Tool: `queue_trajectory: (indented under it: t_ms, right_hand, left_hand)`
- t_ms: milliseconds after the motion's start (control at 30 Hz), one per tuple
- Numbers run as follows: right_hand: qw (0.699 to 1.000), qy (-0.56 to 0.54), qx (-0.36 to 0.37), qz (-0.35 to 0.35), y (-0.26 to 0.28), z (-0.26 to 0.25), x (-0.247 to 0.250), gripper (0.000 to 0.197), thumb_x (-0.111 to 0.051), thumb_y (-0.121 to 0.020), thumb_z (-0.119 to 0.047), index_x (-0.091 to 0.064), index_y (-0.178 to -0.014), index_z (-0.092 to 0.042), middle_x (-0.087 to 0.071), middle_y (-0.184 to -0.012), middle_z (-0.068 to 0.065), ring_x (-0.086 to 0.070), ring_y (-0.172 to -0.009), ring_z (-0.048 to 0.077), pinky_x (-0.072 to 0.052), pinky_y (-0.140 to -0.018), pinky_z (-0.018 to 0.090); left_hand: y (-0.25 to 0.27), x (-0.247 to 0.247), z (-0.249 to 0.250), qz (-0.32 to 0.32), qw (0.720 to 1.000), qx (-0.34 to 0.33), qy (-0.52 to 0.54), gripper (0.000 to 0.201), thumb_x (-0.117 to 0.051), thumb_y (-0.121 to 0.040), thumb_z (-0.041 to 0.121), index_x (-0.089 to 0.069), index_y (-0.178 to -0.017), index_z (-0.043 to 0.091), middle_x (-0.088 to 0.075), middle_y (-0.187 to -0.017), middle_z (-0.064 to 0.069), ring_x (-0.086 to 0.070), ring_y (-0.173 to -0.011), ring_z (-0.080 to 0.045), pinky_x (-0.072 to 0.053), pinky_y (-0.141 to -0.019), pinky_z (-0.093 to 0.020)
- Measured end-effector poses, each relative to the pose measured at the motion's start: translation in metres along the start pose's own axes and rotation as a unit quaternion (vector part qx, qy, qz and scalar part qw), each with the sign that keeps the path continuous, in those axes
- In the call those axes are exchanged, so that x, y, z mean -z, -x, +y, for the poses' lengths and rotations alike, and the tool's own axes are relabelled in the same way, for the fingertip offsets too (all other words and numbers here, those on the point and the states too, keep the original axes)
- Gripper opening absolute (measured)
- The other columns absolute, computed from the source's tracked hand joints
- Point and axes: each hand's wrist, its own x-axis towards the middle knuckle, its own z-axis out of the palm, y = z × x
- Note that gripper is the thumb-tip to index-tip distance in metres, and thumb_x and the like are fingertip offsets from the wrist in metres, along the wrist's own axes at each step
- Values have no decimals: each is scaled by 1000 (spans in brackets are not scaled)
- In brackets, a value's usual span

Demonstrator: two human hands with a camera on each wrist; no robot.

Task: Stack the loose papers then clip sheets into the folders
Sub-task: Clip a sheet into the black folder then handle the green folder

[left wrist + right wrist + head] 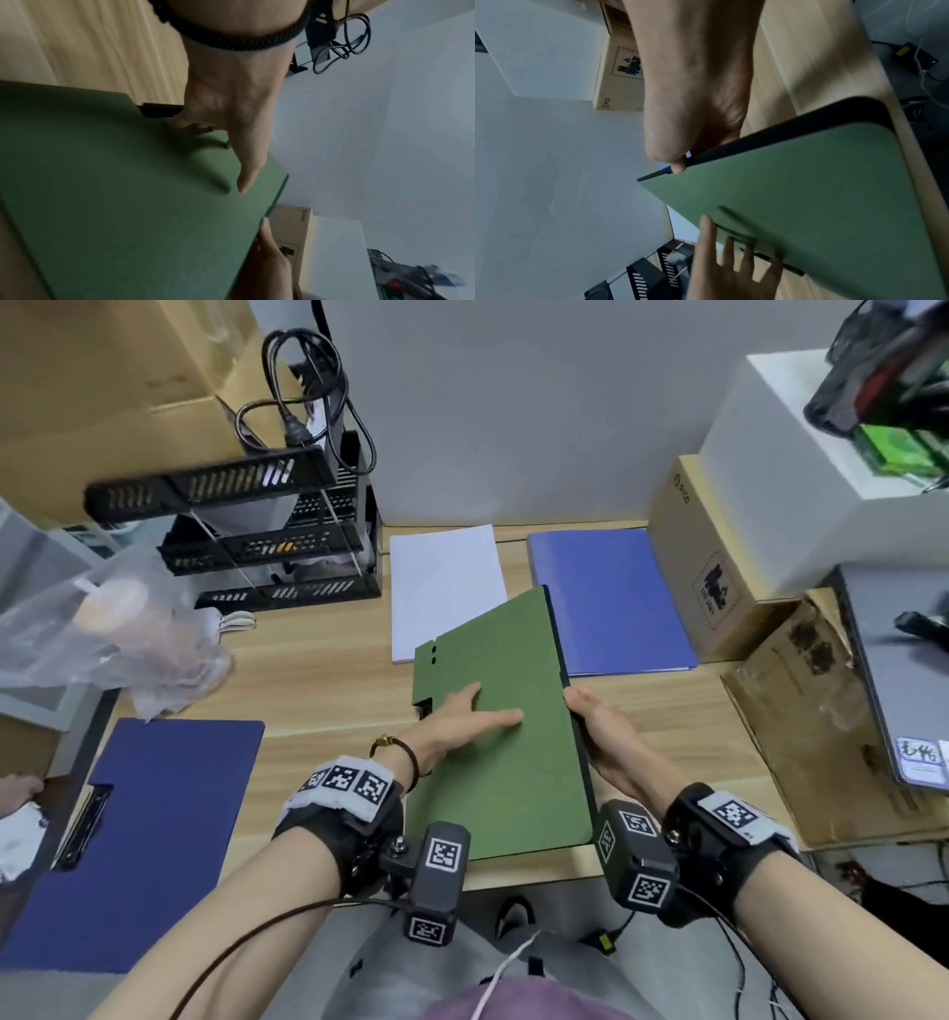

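A green folder lies tilted at the table's front middle, its far end raised. My left hand rests flat on its cover with fingers straight, beside the black clip on the left edge. My right hand grips the folder's right edge, thumb on the cover's rim and fingers underneath. A white paper stack lies behind the folder. A blue folder lies shut at the back right. A dark blue clip folder sits at the front left.
Black stacked trays stand at the back left with a plastic bag in front of them. A cardboard box, flattened cardboard and a laptop crowd the right side. The table edge runs just under the folder.
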Motion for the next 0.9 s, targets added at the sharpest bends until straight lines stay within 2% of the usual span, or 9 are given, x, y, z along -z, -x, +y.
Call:
queue_trajectory:
  t_ms: [133,233,333,433,500,600,667,767,900]
  right_hand:
    - [998,60,8,-29,0,1,-14,28,-40,-102,-17,-68,-102,-16,-75,-96,3,-69,-87,18,-52,-75,31]
    - [995,84,19,-43,0,3,-25,22,-45,-100,-17,-66,-96,-14,-71,-87,6,-64,-74,18,-49,-62,25]
    - [993,95,22,-62,1,7,-33,24,-41,-102,-16,-64,-94,-16,-56,-72,2,-49,-58,11,-41,-44,17]
    - [989,131,16,-59,-1,15,-36,31,-36,-104,-16,-66,-95,-19,-48,-62,-7,-42,-49,3,-36,-43,14]
    - [987,156,3,-44,-2,18,-37,32,-35,-103,-18,-67,-98,-19,-54,-67,-4,-48,-56,6,-39,-51,18]
    - [982,187,-21,9,-7,22,-38,33,-33,-101,-18,-65,-106,-9,-62,-83,6,-55,-74,15,-41,-62,27]
    - [977,195,-38,72,-12,30,-39,34,-32,-99,-14,-65,-105,-8,-67,-89,8,-58,-80,19,-43,-61,27]
    - [969,191,-63,144,-16,48,-41,33,-32,-95,-14,-64,-105,-9,-70,-96,15,-65,-81,26,-51,-62,29]
    - [961,190,-73,190,-14,57,-44,25,-32,-95,-7,-56,-93,-12,-64,-85,12,-61,-71,25,-47,-56,29]
  left_hand:
    - [6,-8,22,-38,999,22,33,116,-68,-69,71,-4,-155,26,-33,-154,5,-38,-135,-23,-36,-106,-51]
    - [4,0,20,-30,999,24,30,123,-74,-64,69,0,-154,30,-37,-152,5,-40,-135,-26,-37,-105,-59]
    - [7,15,13,-22,999,7,28,113,-79,-67,52,-9,-153,33,-41,-142,4,-50,-121,-22,-49,-97,-52]
    - [13,38,1,-44,997,-13,66,97,-77,-72,32,-20,-150,36,-35,-139,1,-52,-102,-15,-56,-91,-46]
    - [18,55,-8,-53,994,-23,89,89,-75,-74,25,-25,-148,35,-39,-136,-3,-50,-95,-15,-57,-89,-43]
    - [28,83,-28,-79,985,-37,152,89,-72,-69,20,-30,-146,32,-48,-102,-5,-45,-77,-12,-58,-87,-41]
    - [37,103,-42,-109,975,-53,189,83,-68,-71,17,-33,-145,33,-45,-94,-9,-49,-67,-8,-58,-82,-37]
    - [53,134,-71,-136,955,-83,252,63,-57,-83,7,-43,-139,30,-70,-100,1,-67,-78,-10,-58,-81,-35]
    - [65,166,-113,-113,904,-64,408,55,-61,-62,8,-59,-117,8,-65,-106,-12,-66,-86,-23,-58,-75,-32]
